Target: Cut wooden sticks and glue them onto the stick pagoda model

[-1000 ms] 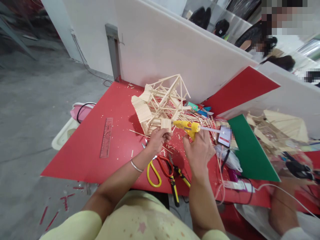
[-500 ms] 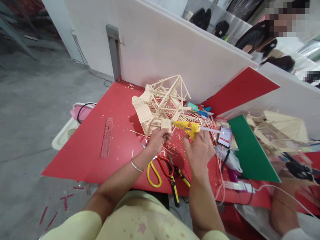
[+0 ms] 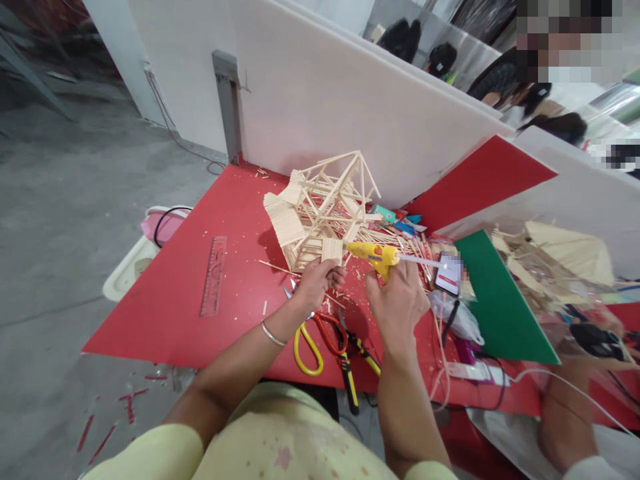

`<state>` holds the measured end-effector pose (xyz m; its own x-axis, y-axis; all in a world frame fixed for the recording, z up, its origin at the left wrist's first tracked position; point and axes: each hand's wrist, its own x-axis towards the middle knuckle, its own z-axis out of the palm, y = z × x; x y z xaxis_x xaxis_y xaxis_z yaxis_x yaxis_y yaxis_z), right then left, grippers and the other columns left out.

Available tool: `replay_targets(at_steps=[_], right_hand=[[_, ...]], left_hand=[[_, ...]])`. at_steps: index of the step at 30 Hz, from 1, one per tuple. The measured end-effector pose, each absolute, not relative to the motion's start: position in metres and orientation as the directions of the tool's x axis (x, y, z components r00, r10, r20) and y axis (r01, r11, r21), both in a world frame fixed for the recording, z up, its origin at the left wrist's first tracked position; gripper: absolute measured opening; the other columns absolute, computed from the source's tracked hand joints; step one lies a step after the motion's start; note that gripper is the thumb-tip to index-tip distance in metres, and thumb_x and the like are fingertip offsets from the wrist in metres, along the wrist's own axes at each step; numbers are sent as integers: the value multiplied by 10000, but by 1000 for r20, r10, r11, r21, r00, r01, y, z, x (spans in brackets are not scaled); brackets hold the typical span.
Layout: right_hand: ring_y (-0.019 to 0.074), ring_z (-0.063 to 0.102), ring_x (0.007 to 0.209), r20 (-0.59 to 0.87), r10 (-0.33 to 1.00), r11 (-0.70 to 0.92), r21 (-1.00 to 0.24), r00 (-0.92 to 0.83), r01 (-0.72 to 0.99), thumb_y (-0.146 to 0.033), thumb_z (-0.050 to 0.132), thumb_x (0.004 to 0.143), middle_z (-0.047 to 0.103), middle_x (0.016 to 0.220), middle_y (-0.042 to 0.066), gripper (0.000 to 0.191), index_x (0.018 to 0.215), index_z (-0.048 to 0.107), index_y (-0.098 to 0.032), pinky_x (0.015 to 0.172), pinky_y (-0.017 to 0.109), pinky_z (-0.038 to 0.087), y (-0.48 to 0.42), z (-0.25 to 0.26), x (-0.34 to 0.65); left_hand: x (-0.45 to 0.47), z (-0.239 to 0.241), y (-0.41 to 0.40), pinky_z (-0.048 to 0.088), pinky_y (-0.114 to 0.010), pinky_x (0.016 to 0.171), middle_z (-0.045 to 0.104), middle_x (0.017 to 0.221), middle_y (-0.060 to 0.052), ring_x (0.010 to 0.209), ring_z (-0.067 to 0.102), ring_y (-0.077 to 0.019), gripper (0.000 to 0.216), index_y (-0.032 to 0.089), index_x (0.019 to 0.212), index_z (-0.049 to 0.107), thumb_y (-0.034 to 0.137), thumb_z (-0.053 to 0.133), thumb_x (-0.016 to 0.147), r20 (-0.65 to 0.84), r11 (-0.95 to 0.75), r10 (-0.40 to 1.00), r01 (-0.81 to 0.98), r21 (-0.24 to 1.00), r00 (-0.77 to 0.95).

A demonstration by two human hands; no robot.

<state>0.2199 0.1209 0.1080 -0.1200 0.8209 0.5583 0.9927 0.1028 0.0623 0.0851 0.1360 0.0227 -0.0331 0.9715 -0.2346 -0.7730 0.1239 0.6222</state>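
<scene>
My left hand [image 3: 319,280] pinches the lower edge of a small panel of wooden sticks [image 3: 331,249]. A yellow hot glue gun [image 3: 374,253] is gripped in my right hand [image 3: 400,297], with its nozzle at the panel's right edge. From the gun's back end a clear glue stick [image 3: 420,261] sticks out. Just behind the panel stands a house-like model of wooden sticks [image 3: 285,223], with an open frame of sticks on top. Whether the panel touches the model, I cannot tell.
Scissors [image 3: 311,347] and pliers [image 3: 349,380] lie near the front edge of the red table [image 3: 165,300]. A clear ruler [image 3: 213,275] is on the left. Loose sticks, a phone [image 3: 449,273] and a green board [image 3: 505,307] are on the right. A co-worker's arm [image 3: 567,413] shows there.
Both hands, the panel and the glue gun stay almost where they were. At the right edge, the neighbouring person's things and arm have shifted slightly.
</scene>
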Motion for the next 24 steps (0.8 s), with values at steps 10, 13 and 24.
replay_targets(at_steps=[10, 13, 24], right_hand=[[153, 492, 763, 535, 837, 96, 65, -115, 993, -364, 517, 905, 575, 974, 59, 272, 1035, 631, -153, 589, 289, 221, 120, 109, 219], [151, 489, 766, 533, 839, 93, 61, -112, 994, -370, 523, 906, 573, 979, 56, 275, 1045, 628, -156, 587, 287, 221, 120, 109, 219], [149, 495, 756, 540, 832, 94, 79, -122, 992, -360, 526, 905, 575, 979, 53, 275, 1062, 628, -158, 591, 292, 240, 118, 110, 216]], left_hand=[[85, 22, 135, 422, -218, 473, 674, 682, -45, 506, 576, -99, 222, 130, 811, 610, 323, 694, 741, -223, 118, 974, -777, 618, -29], [84, 22, 134, 426, -213, 472, 670, 682, -48, 508, 577, -100, 216, 128, 807, 607, 316, 694, 745, -219, 116, 975, -782, 612, -27], [83, 19, 132, 425, -219, 494, 679, 710, -62, 527, 592, -106, 214, 126, 806, 620, 316, 701, 748, -193, 114, 981, -778, 617, -9]])
